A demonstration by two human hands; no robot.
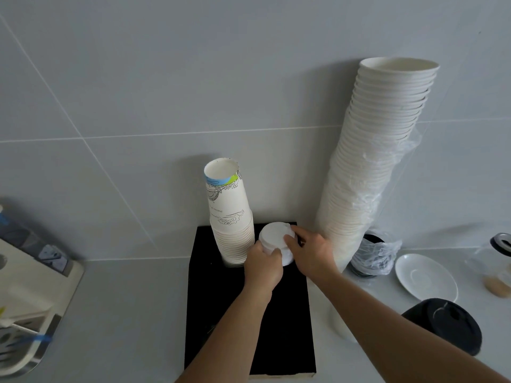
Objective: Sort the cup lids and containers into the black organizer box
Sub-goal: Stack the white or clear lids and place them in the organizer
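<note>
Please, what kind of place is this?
Probably a café or drinks counter: tall stacks of paper cups and bowls, white lids held in both hands, a saucer, a tiled wall.

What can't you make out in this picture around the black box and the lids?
- Head view: the slot under the white lids in the black box is hidden by both hands; left hand, right hand.
- How many lids are in the grip: too blurred to count.
- Base of the tall bowl stack: behind the right hand.
- Jar at right: cut off by the frame edge.
</note>
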